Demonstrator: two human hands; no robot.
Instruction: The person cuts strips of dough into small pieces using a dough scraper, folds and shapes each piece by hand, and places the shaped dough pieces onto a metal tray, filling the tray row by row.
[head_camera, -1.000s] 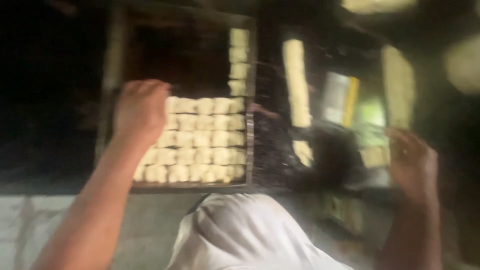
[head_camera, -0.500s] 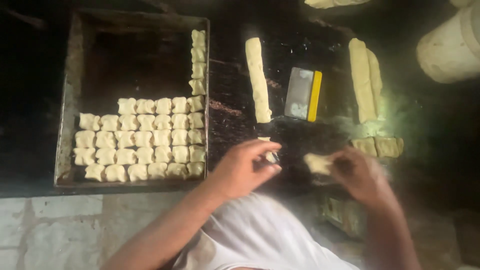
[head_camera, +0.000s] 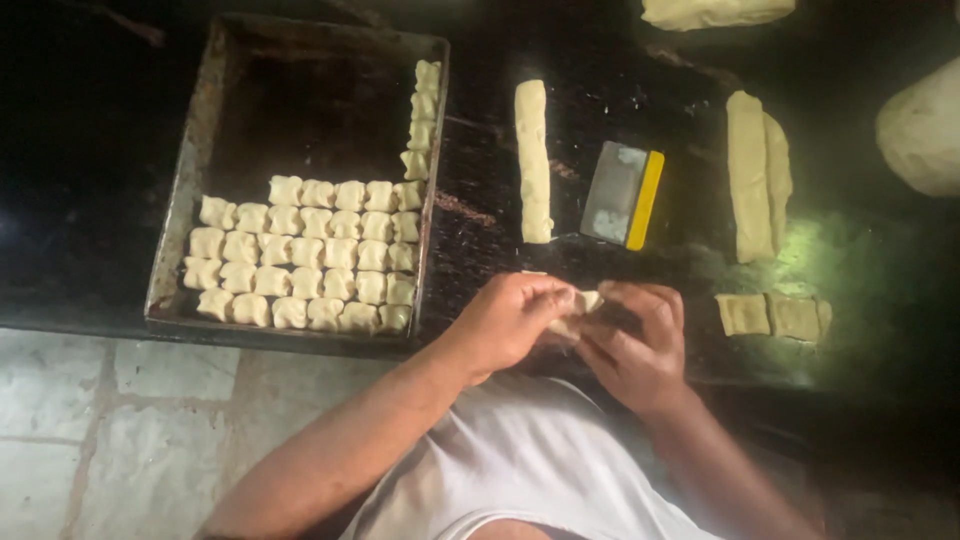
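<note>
Small piece of pale dough (head_camera: 585, 300) now pinched between both hands above the near edge of the dark worktop (head_camera: 480, 230), just right of the baking tray. Half a second earlier held apart: a scrap at the left fingertips, the piece in the right. Now brought together into one grip. Left hand (head_camera: 515, 318) curled shut over the piece from the left; right hand (head_camera: 640, 340) closed on it from below and right, fingers bent inward. Judged: shaping or folding of a single piece under way, placement on the tray not yet begun.

Baking tray (head_camera: 190, 200) at left, near rows filled with shaped dough pieces (head_camera: 300, 265), a short column up the right wall, far left part bare. One second earlier left hand over those rows; since withdrawn.

Beyond the hands: dough strip (head_camera: 533, 160), bench scraper with yellow handle (head_camera: 623, 195), two longer strips (head_camera: 755, 175), cut dough squares (head_camera: 770, 315) at right.
</note>
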